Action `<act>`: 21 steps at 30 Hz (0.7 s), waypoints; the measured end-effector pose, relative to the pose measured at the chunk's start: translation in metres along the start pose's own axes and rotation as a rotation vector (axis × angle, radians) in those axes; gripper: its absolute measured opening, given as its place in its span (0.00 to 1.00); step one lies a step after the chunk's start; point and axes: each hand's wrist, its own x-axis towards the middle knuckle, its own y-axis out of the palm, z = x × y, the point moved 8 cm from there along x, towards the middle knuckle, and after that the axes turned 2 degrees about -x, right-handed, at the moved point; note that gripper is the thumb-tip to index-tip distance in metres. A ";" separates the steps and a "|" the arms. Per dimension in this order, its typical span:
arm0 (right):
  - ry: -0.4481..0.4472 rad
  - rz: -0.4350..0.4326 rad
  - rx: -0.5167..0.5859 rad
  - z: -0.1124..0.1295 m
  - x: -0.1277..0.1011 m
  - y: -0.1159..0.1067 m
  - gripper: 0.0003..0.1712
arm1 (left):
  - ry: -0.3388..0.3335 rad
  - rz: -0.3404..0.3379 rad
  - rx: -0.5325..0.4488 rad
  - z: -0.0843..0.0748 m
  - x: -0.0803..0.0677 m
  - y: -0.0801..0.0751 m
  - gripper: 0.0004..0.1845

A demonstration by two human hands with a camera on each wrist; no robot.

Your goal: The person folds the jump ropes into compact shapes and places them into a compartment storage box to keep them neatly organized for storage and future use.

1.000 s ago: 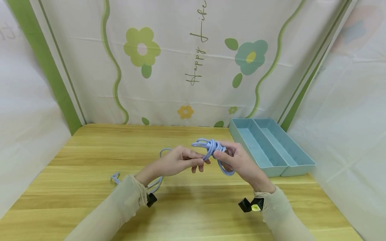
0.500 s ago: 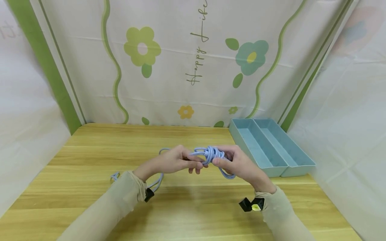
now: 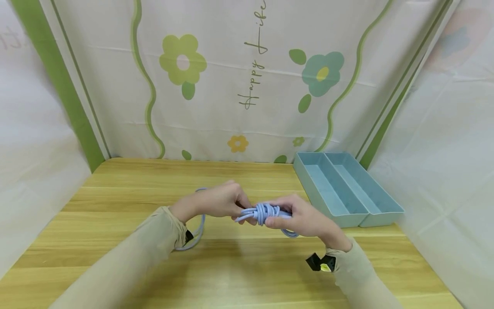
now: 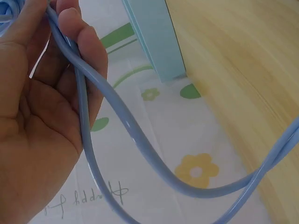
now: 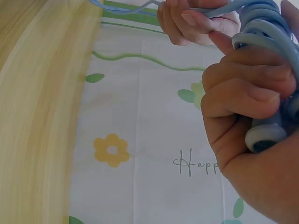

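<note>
A light blue cable (image 3: pixel 262 212) is wound into a bundle held above the wooden table (image 3: pixel 115 197). My right hand (image 3: pixel 299 219) grips the bundle, fingers curled round the coils (image 5: pixel 261 28); a round plug end (image 5: pixel 264 137) pokes out below the fingers. My left hand (image 3: pixel 224 201) pinches the loose strand (image 4: pixel 88 126) just left of the bundle, and that strand (image 3: pixel 198 231) trails down behind the left wrist to the table.
A pale blue tray (image 3: pixel 347 189) with two long compartments stands at the back right of the table. Cloth walls with flower prints close in the back and both sides. Beige sleeves cover both forearms.
Both hands have dropped lower and nearer with the bundle. The loose strand on the table has been pulled in toward the left wrist, and the far end at the left is gone from sight.
</note>
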 end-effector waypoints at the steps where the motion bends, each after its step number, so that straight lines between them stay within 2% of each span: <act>1: 0.008 0.004 -0.004 0.000 0.000 0.001 0.08 | 0.001 0.006 0.006 -0.001 0.000 0.000 0.04; 6: 0.027 0.013 -0.031 0.000 -0.001 0.002 0.09 | -0.025 0.018 0.030 -0.004 0.001 -0.001 0.10; 12: 0.084 0.056 -0.070 -0.008 -0.001 0.006 0.07 | -0.062 0.040 0.065 -0.003 0.003 -0.001 0.05; 21: 0.085 0.139 -0.232 -0.011 0.002 0.019 0.09 | -0.069 0.203 0.156 -0.009 0.010 0.009 0.12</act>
